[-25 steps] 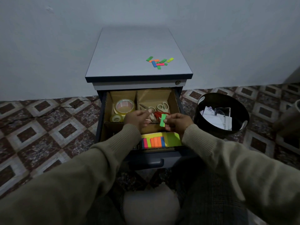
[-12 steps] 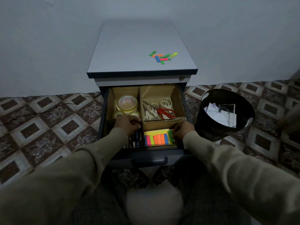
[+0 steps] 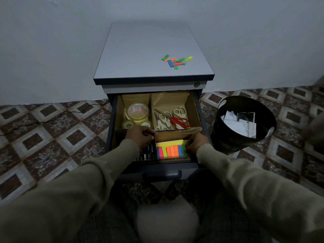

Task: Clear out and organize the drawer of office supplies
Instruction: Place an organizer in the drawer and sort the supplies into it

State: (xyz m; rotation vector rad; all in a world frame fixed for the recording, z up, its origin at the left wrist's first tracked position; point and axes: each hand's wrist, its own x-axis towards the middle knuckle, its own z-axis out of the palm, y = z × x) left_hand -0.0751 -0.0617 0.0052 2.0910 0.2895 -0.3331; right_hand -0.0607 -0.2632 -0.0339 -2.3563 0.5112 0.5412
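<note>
The open drawer (image 3: 161,173) is split by cardboard dividers (image 3: 175,133) into compartments. In the front right one lies a yellow pad with a row of coloured sticky flags (image 3: 169,150). My right hand (image 3: 196,143) pinches a green flag (image 3: 183,149) at the right end of that row. My left hand (image 3: 141,137) has its fingers curled over the middle divider, above dark items (image 3: 147,155) in the front left compartment. Tape rolls (image 3: 137,112) fill the back left, scissors (image 3: 175,119) the back right. Several loose flags (image 3: 176,61) lie on the cabinet top (image 3: 140,55).
A black waste bin (image 3: 228,137) holding papers and a clear case stands on the patterned tile floor right of the cabinet. A thin cable (image 3: 52,118) runs along the floor at the left. The wall rises right behind the cabinet.
My right hand carried the green flag from above the scissors down to the right end of the flag row. My left hand dropped onto the middle divider.
</note>
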